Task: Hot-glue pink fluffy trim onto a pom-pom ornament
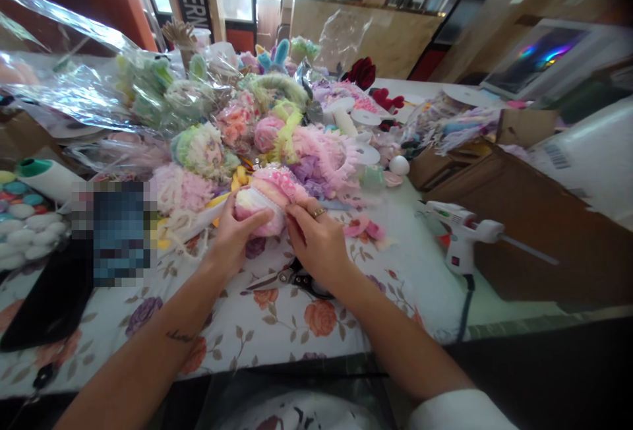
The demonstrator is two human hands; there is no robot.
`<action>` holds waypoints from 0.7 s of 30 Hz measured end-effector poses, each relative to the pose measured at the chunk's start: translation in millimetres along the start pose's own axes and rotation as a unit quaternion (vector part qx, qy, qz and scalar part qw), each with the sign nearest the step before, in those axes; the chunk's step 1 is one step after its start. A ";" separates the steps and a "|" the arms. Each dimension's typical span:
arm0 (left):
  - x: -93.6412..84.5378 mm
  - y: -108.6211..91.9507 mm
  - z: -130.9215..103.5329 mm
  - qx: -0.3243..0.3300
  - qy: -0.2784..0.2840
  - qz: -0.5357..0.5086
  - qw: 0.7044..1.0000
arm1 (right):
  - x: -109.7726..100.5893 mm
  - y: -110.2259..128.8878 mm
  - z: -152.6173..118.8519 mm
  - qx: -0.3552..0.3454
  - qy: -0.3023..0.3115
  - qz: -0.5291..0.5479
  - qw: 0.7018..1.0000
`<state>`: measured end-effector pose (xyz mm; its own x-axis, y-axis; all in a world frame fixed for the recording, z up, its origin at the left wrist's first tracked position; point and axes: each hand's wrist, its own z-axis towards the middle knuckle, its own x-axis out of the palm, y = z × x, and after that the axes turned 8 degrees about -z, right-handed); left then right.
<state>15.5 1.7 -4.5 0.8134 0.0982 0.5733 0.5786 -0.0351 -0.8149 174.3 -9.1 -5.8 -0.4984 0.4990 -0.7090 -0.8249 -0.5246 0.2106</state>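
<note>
A round pastel fabric piece (260,204), pink, peach and white with a ruffled pink top, is held up over the flowered cloth. My left hand (242,227) wraps its left side, thumb across the front. At its right edge, my right hand (319,242) has its fingers pinched together; a ring shows on one finger, and what lies between the fingertips is too small to tell. Scissors (281,278) with dark handles lie on the cloth just below, partly behind my right hand. Yellow ribbon (240,179) is behind the piece.
Heaped yarn and ruffled trims (336,153) lie beyond my hands. A white glue gun (457,232) stands at the right beside a cardboard box (524,225). At left are a dark tray (49,298), a blurred-out upright object (121,232), a white cone (49,179) and pompoms (32,239).
</note>
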 end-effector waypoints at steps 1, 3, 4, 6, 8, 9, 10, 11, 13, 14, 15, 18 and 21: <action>-0.8 0.1 0.6 0.005 -0.006 -0.004 1.000 | 0.2 2.4 -1.5 0.002 -0.002 0.006 1.000; -1.9 0.2 1.2 0.019 -0.020 -0.017 0.999 | 0.8 5.7 -3.8 -0.004 -0.011 0.021 1.000; -1.9 0.1 1.2 0.026 -0.027 -0.022 0.999 | 1.2 6.3 -4.4 -0.006 -0.014 0.030 0.999; -0.9 -0.1 0.5 0.039 -0.037 -0.029 0.998 | 2.1 5.8 -4.5 0.009 -0.019 0.058 0.998; 0.8 0.2 -0.8 0.043 -0.040 -0.032 0.998 | 2.8 4.1 -3.7 0.036 -0.024 0.093 0.995; 1.5 0.6 -1.4 0.043 -0.041 -0.033 0.998 | 3.1 3.6 -3.3 0.045 -0.027 0.104 0.993; 2.0 1.3 -1.9 0.042 -0.043 -0.032 0.998 | 3.3 3.4 -3.1 0.049 -0.030 0.108 0.993; 2.2 2.1 -2.2 0.042 -0.045 -0.030 0.998 | 3.3 3.7 -3.1 0.047 -0.033 0.105 0.993; 1.7 4.0 -2.2 0.046 -0.046 -0.023 0.998 | 3.2 5.6 -3.7 0.040 -0.041 0.092 0.994; 1.1 5.1 -1.9 0.050 -0.044 -0.018 0.998 | 3.1 7.0 -4.2 0.036 -0.046 0.082 0.995; 0.4 6.2 -1.5 0.053 -0.041 -0.012 0.998 | 3.2 8.6 -4.8 0.031 -0.051 0.072 0.996; -1.0 8.6 -0.1 0.061 -0.028 0.001 0.998 | 4.7 13.0 -6.7 -0.003 -0.047 0.037 0.998; 0.0 8.9 0.0 0.064 -0.030 -0.009 0.997 | 7.1 15.1 -7.6 -0.039 -0.035 0.007 0.999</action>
<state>20.6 1.4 -11.7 0.7962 0.1576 0.5842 0.5767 0.0942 -0.8115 160.3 -18.7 -12.7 -0.5290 0.5373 -0.6569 -0.7964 -0.5817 0.1655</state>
